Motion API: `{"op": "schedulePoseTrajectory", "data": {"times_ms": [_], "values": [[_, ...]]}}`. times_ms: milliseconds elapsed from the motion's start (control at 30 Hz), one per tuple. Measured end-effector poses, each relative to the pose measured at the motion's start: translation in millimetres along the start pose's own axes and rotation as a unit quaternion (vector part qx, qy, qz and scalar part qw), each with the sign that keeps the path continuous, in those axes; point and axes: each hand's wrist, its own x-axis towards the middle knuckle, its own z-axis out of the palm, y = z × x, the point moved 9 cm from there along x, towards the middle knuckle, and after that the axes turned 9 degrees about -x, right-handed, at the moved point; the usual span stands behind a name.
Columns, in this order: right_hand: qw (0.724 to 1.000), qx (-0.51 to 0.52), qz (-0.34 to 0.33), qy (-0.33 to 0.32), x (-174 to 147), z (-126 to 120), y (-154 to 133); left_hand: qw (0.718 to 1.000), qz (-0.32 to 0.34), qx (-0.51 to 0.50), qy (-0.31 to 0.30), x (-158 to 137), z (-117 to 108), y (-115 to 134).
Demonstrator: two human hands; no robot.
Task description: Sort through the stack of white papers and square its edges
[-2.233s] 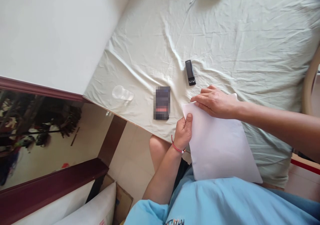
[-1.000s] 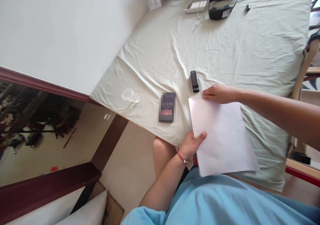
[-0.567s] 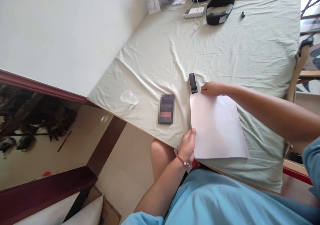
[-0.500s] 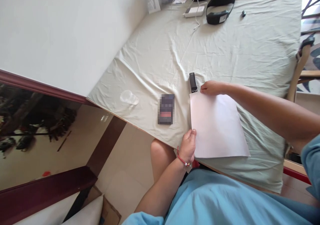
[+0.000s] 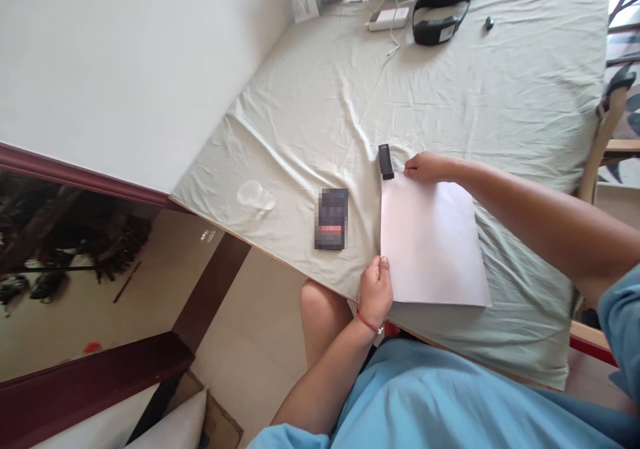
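Left hand (image 5: pixel 376 288): pinched paper's (image 5: pixel 430 242) near-left corner.
Right hand (image 5: pixel 425 167): fingers curled on far edge, beside stapler (image 5: pixel 385 161).
Advice: square edges first.

a room in a home was shown. a table (image 5: pixel 500 102) was covered with a wrinkled pale green cloth (image 5: pixel 310 122) and set against a plain white wall (image 5: pixel 125 69) edged with dark red trim (image 5: pixel 75 177). a tiled floor (image 5: pixel 260 369) was seen below. household odds and ends were scattered on the cloth: a clear plastic cup (image 5: pixel 255 196) lying on its side, a white charger with its cable (image 5: pixel 387 19), a black headset (image 5: pixel 443 9). a wooden chair (image 5: pixel 607 129) was placed at the far side.
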Motion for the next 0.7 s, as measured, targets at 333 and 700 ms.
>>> {"op": "schedulePoseTrajectory", "data": {"times_ms": [333,700], "values": [[0.935,-0.047,-0.180,0.302,-53,-10,-52,0.999,-0.017,0.040,0.007,3,3,-3],[0.948,-0.022,-0.146,0.282,-53,-8,-48,0.995,0.000,0.097,0.022,-3,-2,16]]}}
